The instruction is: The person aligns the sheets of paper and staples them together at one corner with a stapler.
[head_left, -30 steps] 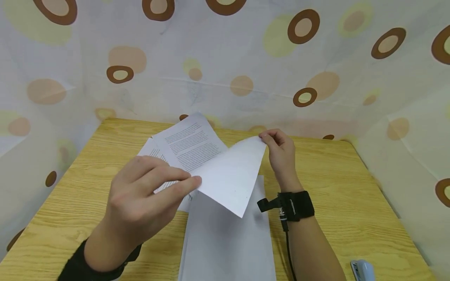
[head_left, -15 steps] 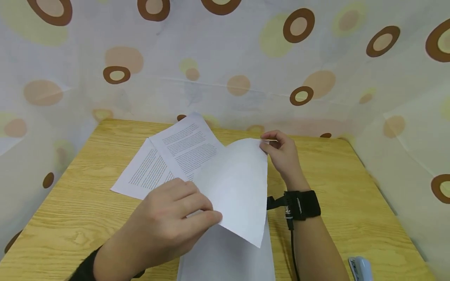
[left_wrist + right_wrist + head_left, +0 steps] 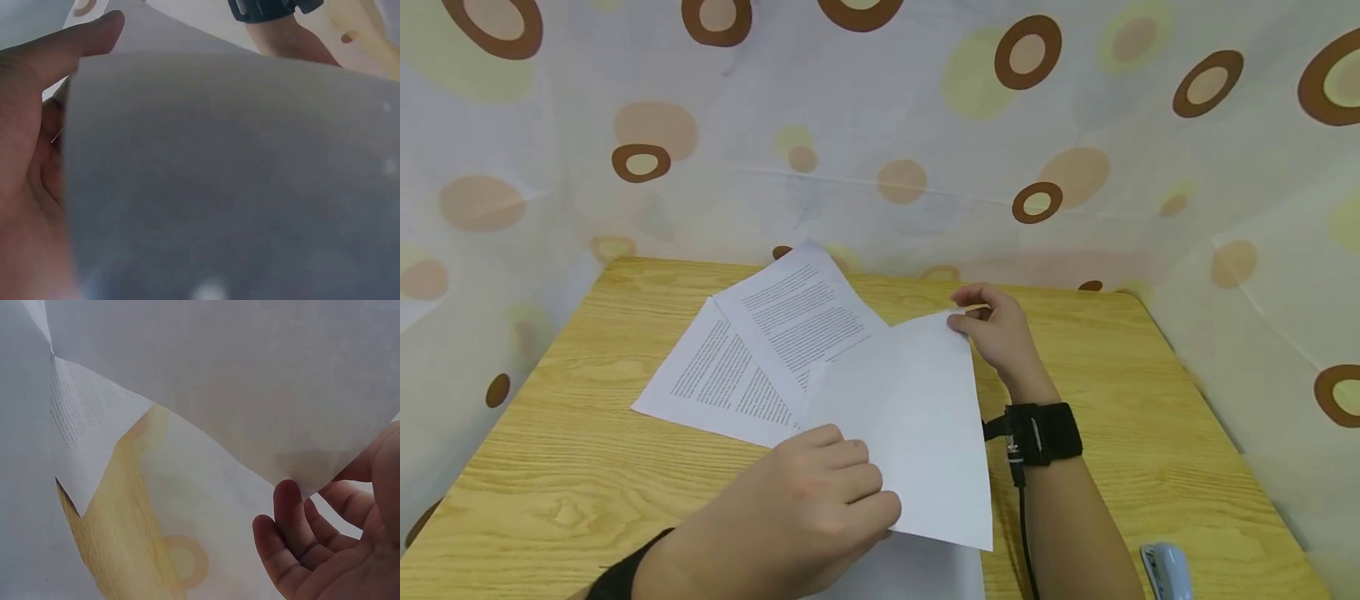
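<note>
A blank white sheet of paper (image 3: 917, 442) is held up between both hands, apart from the paper underneath. With its thumb and fingers my right hand (image 3: 996, 333) pinches the sheet's far right corner, which the right wrist view also shows. At the near left corner, my left hand (image 3: 816, 508) grips the sheet with curled fingers; in the left wrist view the sheet hides most of the scene. Below lies more blank white paper (image 3: 932, 571), mostly covered. Two printed sheets overlap to the left, one slanted left (image 3: 711, 375) and one pointing to the back (image 3: 801, 304).
A light blue stapler (image 3: 1171, 571) lies at the front right of the wooden table (image 3: 550, 450). A spotted cloth (image 3: 850, 108) hangs behind the table and at its sides. A black strap (image 3: 1045, 433) with a cable is on my right wrist.
My left hand has moved right and toward the front, bringing the sheet down and straighter over the paper below. The right hand keeps its corner and has moved little. More printed text shows.
</note>
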### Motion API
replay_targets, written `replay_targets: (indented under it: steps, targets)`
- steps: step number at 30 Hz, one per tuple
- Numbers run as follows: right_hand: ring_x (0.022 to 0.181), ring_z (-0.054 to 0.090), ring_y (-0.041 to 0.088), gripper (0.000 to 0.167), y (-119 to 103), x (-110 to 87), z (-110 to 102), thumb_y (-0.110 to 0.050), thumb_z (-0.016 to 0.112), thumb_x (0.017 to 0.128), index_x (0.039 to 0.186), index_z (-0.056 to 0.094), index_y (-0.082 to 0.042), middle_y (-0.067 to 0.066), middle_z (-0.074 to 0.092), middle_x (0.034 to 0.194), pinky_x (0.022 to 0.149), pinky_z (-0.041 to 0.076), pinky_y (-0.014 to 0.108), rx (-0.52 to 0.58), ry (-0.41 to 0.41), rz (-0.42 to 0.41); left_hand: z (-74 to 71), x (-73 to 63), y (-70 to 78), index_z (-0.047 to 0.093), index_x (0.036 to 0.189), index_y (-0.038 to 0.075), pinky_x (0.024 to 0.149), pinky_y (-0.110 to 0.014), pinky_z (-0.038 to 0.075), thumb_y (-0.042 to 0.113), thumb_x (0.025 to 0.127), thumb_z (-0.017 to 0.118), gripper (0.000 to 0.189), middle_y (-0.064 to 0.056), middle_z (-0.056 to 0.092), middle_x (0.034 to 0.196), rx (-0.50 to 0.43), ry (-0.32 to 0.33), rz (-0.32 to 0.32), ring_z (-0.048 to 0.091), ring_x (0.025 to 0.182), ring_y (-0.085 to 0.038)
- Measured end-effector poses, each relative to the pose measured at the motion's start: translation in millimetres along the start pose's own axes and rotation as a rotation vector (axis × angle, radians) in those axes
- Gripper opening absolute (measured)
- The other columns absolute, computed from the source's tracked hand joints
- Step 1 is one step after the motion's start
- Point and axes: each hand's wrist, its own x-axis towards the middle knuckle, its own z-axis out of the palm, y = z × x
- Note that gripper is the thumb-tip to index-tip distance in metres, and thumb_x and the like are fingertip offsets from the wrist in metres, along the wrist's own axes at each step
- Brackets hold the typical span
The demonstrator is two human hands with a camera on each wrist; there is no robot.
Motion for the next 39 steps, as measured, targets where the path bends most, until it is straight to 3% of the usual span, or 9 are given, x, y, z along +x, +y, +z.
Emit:
replay_targets:
  steps: [9,11,13,18,24,30,39]
  targets:
    - [0.098,0.055,0.025,0.036,-1.2,0.1,-0.3,-0.005,0.071,0.094,0.129,0.062,-0.003,0.020,0.054,0.134,0.080,0.049,0.028,-0.040,-0.035,0.059,16.1,-1.8,8.9,0.050,0.065,0.023,0.061,-0.018,0.022,0.004,0.096,0.042,0.037,0.012,0.037,0.058,0.048,-0.081,0.048,0.025,0.059,-0.006]
    - [0.099,0.055,0.025,0.036,-0.1,0.0,-0.8,-0.003,0.071,0.094,0.129,0.062,-0.003,0.020,0.054,0.134,0.079,0.049,0.028,-0.048,-0.055,0.061,18.8,-2.5,11.2,0.050,0.066,0.023,0.061,-0.018,0.021,0.005,0.096,0.047,0.035,0.012,0.038,0.058,0.055,-0.101,0.055,0.026,0.058,-0.006]
    - [0.098,0.055,0.026,0.036,2.1,0.3,-1.1,-0.002,0.070,0.094,0.129,0.062,-0.004,0.018,0.054,0.129,0.078,0.049,0.029,-0.061,-0.077,0.054,21.3,-3.4,13.5,0.051,0.068,0.024,0.061,-0.018,0.021,0.007,0.095,0.052,0.032,0.013,0.039,0.058,0.060,-0.123,0.065,0.028,0.058,-0.005]
    - [0.093,0.054,0.026,0.031,8.4,1.8,0.3,-0.002,0.068,0.095,0.125,0.065,-0.006,0.011,0.057,0.109,0.078,0.047,0.032,-0.127,-0.129,0.015,31.0,-5.4,17.9,0.051,0.069,0.025,0.061,-0.018,0.021,0.006,0.092,0.049,0.030,0.014,0.039,0.057,0.097,-0.132,0.115,0.030,0.057,-0.004]
    - [0.094,0.061,0.034,0.025,12.4,0.6,1.8,-0.006,0.067,0.097,0.122,0.067,-0.007,0.010,0.063,0.099,0.080,0.048,0.035,-0.191,-0.189,0.005,41.2,-7.2,23.4,0.050,0.065,0.026,0.060,-0.019,0.018,0.019,0.084,0.071,0.029,0.014,0.040,0.055,0.067,-0.169,0.114,0.033,0.055,-0.004]
    - [0.091,0.061,0.026,0.030,16.4,-0.1,1.8,-0.009,0.067,0.098,0.128,0.066,-0.005,0.009,0.063,0.101,0.081,0.047,0.037,-0.253,-0.245,0.007,48.7,-9.2,28.1,0.050,0.066,0.029,0.060,-0.018,0.015,0.026,0.086,0.072,0.030,0.016,0.041,0.055,0.076,-0.238,0.140,0.031,0.055,-0.001]
    - [0.086,0.056,0.026,0.032,20.9,0.6,-0.3,-0.013,0.069,0.097,0.129,0.066,-0.006,0.009,0.062,0.100,0.074,0.044,0.037,-0.307,-0.284,0.032,64.0,-12.2,35.8,0.048,0.064,0.031,0.061,-0.019,0.010,0.034,0.091,0.070,0.035,0.017,0.038,0.054,0.042,-0.269,0.152,0.027,0.055,0.000]
